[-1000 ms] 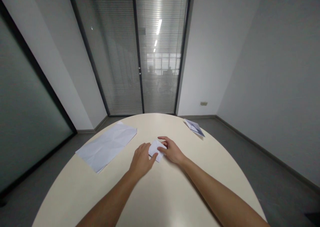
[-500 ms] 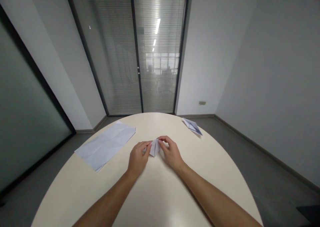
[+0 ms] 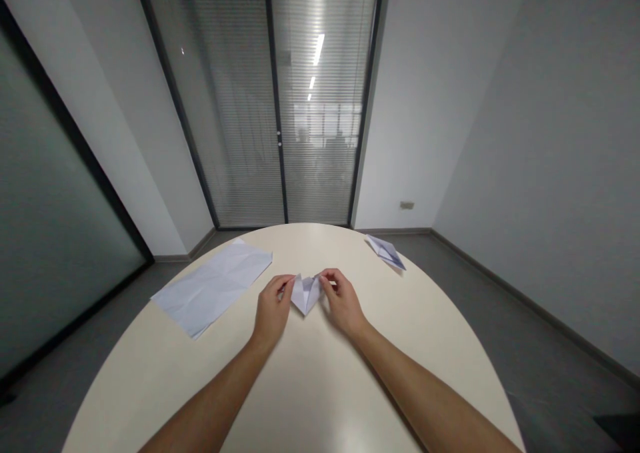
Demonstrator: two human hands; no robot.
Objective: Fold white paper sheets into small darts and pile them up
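Note:
Between my two hands is a small piece of folded white paper (image 3: 305, 297), spread at the top with its point toward me. My left hand (image 3: 273, 306) pinches its left upper corner between thumb and fingers. At the opposite corner, my right hand (image 3: 343, 300) grips the paper the same way. Its inner folds show as a V shape, and the paper is held just over or on the table; I cannot tell which.
The round cream table (image 3: 300, 386) fills the foreground. Creased white sheets (image 3: 215, 290) lie on its left side. Another folded paper piece (image 3: 386, 252) rests near the far right edge. Beyond stand glass doors with blinds (image 3: 320, 173).
My hands have moved slightly apart, the left one going left. The folded paper between them has opened from a narrow shape into a wider V.

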